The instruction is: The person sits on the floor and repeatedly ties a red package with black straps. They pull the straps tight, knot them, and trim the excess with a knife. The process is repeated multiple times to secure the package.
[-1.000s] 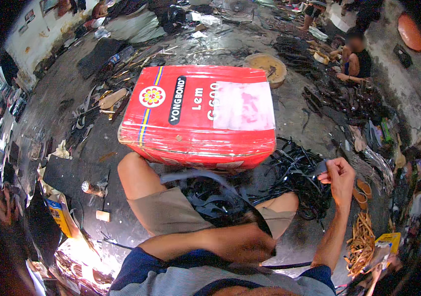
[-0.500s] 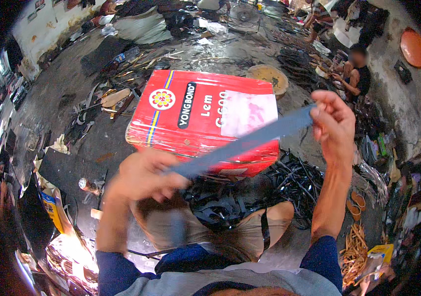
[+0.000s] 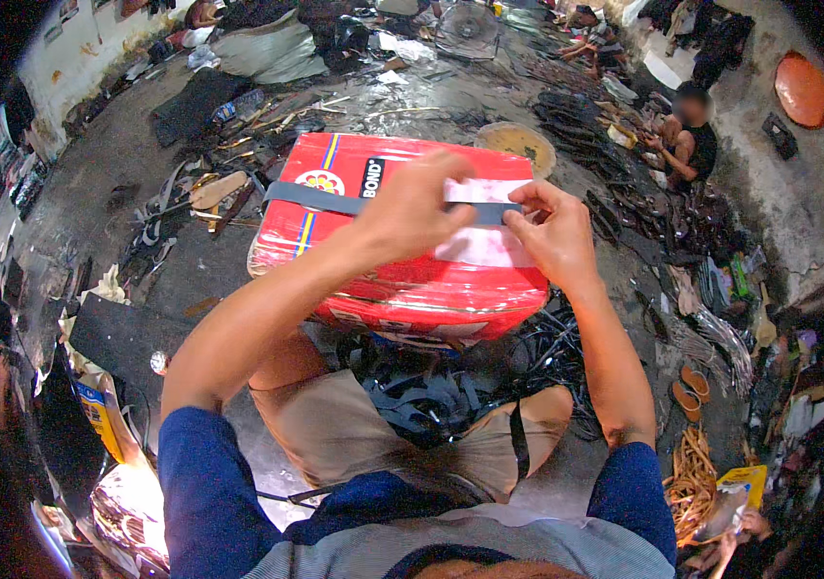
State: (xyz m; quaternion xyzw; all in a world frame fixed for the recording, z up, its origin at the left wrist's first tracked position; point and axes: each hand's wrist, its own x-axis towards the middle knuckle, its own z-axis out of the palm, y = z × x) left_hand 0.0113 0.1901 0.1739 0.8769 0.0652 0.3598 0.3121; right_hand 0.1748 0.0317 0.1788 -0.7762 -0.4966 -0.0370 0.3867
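A red, plastic-wrapped carton stands before my crossed legs. Across its top lies a flat, dark grey-blue strip, its left end reaching the carton's left edge. My right hand pinches the strip near its right end between thumb and fingers, over a whitish label. Above the middle of the strip is my left hand, thumb and fingers apart and slightly blurred; it covers part of the strip. Whether it touches the strip I cannot tell.
Black strips lie in a pile between my legs and the carton. Behind the carton is a round yellowish block. A person sits at the far right. Brown strips and sandals lie at the right.
The strip, held stretched in the air between both hands before, now lies on the carton top. My left hand has let go of its left end and moved right; my right hand has come inward.
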